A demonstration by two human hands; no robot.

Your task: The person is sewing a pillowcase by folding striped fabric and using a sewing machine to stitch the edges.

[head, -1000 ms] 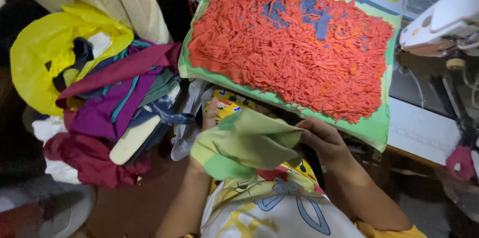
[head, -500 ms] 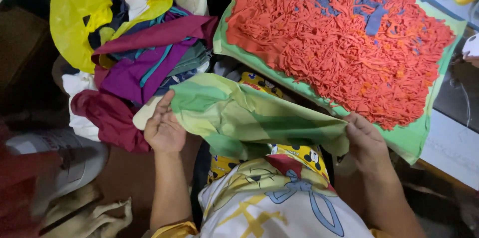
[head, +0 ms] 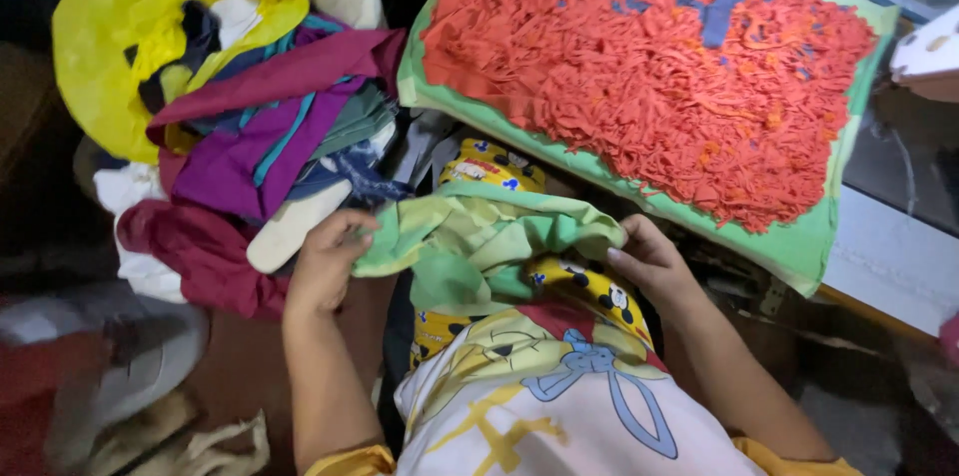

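Both hands gather a light green cloth (head: 479,246) in the lap.
The left hand (head: 325,266) and right hand (head: 649,261) pinch its bunched ends (cloth slack between them); an orange shredded-fabric mat (head: 649,66) lies beyond the right hand.

1. My left hand (head: 325,261) sits low left, fingers curled shut in a grip, forearm running down toward me
2. My right hand (head: 649,261) sits opposite, fingers bent and pinching, forearm angling down to the right
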